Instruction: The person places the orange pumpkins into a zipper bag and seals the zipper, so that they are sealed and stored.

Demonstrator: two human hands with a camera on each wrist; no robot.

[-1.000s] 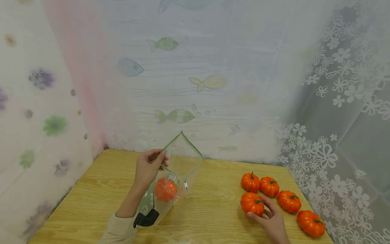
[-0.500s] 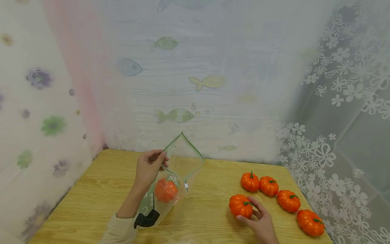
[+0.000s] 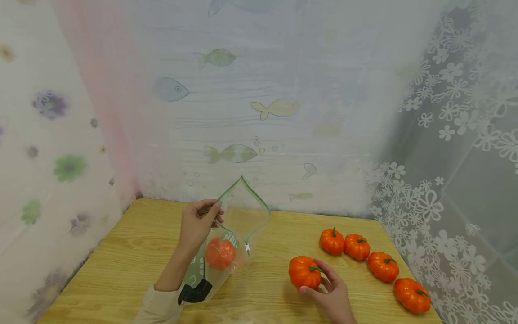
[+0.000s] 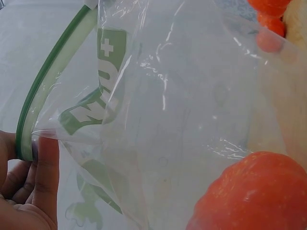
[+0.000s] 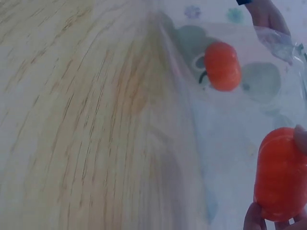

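My left hand (image 3: 198,225) pinches the green-edged rim of a clear zip bag (image 3: 251,225), whose mouth gapes in a diamond shape. Inside the bag sits one orange toy pumpkin (image 3: 220,254), seen through the plastic; the left wrist view also has this pumpkin (image 4: 254,196) at lower right. To the right of the bag, my right hand (image 3: 333,294) grips another orange pumpkin (image 3: 304,272) with a green stem, thumb and fingers on its right side. The right wrist view has this held pumpkin (image 5: 280,175) at its lower right edge. A white slider (image 3: 247,247) hangs at the bag's near corner.
Several more pumpkins (image 3: 382,266) stand in a slanting row along the right side of the wooden table (image 3: 133,252). A black wrist-worn device (image 3: 195,291) is at my left wrist, behind the bag. Curtains printed with fish (image 3: 232,154) and flowers surround the table.
My right hand has carried its pumpkin leftward, away from the row and nearer the bag. The left hand and the bag have stayed nearly still.
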